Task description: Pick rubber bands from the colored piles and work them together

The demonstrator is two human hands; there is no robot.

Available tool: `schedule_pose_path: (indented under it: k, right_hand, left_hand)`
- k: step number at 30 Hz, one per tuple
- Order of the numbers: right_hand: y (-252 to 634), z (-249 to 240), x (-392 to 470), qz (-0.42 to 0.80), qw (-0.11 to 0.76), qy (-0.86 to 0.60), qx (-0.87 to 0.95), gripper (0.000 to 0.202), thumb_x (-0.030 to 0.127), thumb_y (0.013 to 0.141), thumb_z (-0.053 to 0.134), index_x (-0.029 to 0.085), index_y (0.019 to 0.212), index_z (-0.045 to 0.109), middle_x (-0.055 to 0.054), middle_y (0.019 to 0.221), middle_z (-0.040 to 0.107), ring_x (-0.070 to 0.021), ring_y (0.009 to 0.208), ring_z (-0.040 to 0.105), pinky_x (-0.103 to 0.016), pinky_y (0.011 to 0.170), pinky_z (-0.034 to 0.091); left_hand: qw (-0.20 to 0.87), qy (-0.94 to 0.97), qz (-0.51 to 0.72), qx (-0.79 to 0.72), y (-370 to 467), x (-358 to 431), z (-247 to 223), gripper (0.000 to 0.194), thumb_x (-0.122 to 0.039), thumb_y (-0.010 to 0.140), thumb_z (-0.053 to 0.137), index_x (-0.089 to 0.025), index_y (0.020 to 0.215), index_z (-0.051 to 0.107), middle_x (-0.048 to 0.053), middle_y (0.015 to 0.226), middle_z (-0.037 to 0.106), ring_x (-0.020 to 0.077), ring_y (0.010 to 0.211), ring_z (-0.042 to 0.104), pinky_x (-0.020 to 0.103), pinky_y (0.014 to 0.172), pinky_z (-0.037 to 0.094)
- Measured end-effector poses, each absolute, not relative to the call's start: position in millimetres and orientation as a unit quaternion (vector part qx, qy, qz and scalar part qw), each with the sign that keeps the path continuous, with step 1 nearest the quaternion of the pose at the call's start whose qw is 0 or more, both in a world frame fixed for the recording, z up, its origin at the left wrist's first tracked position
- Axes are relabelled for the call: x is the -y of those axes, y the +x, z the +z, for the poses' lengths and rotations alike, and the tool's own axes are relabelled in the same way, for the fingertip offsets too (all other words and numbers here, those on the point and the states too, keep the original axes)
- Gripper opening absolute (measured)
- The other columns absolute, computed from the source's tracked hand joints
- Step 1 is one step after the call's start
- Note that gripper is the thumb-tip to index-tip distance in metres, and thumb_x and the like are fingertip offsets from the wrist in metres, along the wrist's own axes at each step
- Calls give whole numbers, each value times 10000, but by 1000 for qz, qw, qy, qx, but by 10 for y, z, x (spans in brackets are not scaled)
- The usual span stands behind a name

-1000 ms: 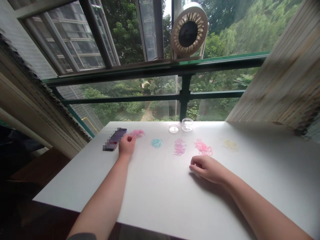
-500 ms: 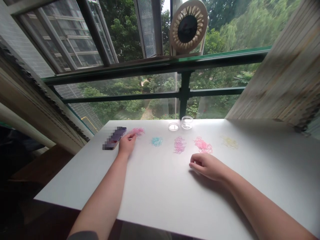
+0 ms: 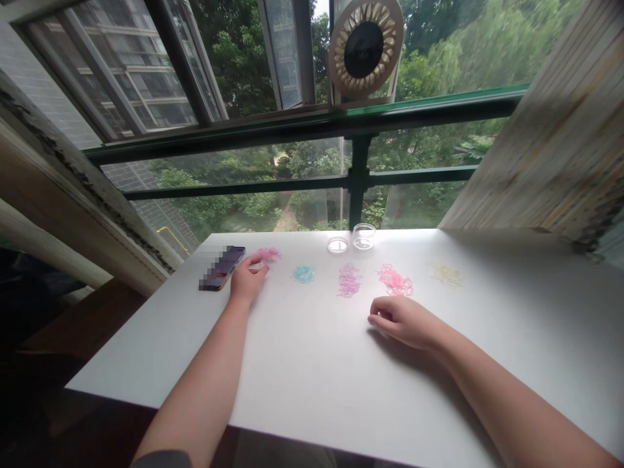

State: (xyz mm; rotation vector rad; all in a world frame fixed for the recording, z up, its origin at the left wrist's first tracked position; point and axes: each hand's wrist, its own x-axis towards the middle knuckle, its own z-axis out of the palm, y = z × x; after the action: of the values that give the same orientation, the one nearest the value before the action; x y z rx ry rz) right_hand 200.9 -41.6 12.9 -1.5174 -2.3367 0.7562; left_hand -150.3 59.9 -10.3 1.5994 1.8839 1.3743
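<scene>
My left hand (image 3: pixel 247 281) is at the far left of the table, its thumb and index finger apart beside a pile of pink-purple rubber bands (image 3: pixel 270 254). I make out nothing between those fingers. My right hand (image 3: pixel 402 320) rests on the table with its fingers curled and thumb tip against them, just in front of a pile of bright pink rubber bands (image 3: pixel 396 281). No object shows in it. Between the hands lie a blue pile of rubber bands (image 3: pixel 304 274) and a lilac pile of rubber bands (image 3: pixel 350 281). Farther right lies a pale yellow pile of rubber bands (image 3: pixel 448 275).
A phone (image 3: pixel 224 268) lies left of my left hand. Near the back edge of the white table (image 3: pixel 302 364) stand a clear round container (image 3: pixel 364 237) and a clear lid (image 3: pixel 337 245). A round fan (image 3: pixel 365 51) stands by the window railing (image 3: pixel 292 133).
The thumb and index finger of my left hand have spread apart beside the pink-purple pile. My right hand stays in place. The view has shifted slightly.
</scene>
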Motion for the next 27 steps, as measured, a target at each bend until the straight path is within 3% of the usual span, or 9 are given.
schedule_pose_path:
  k: [5, 12, 20, 27]
  right_hand:
    - [2008, 120, 418, 256, 128, -520, 805, 199, 316, 825, 472, 187, 733, 593, -3, 628, 583, -115, 552, 470, -230, 510, 314]
    - [2000, 115, 418, 256, 151, -514, 805, 191, 310, 818, 485, 184, 716, 587, 8, 612, 558, -108, 543, 457, -226, 505, 311]
    - [1796, 61, 426, 309, 280, -471, 777, 130, 233, 786, 528, 179, 885, 593, 34, 584, 517, -93, 526, 443, -217, 530, 354]
    - [1748, 14, 413, 320, 371, -439, 753, 158, 240, 772, 569, 170, 913, 583, 43, 586, 497, -81, 503, 418, -210, 510, 351]
  left_hand:
    - [207, 559, 524, -609, -1462, -599, -111, 338, -333, 632, 697, -139, 907, 671, 97, 901, 692, 183, 756, 639, 313, 731, 506]
    - [359, 536, 549, -531, -1117, -443, -86, 415, -383, 568, 762, -116, 868, 660, 86, 814, 695, 197, 766, 644, 325, 700, 526]
    - [503, 594, 459, -428, -458, 12, 16, 285, -302, 659, 727, -140, 865, 618, 84, 858, 702, 194, 804, 668, 314, 713, 541]
    - [486, 655, 417, -402, -238, 169, 32, 226, -276, 673, 723, -154, 830, 615, 51, 823, 682, 183, 790, 671, 312, 761, 548]
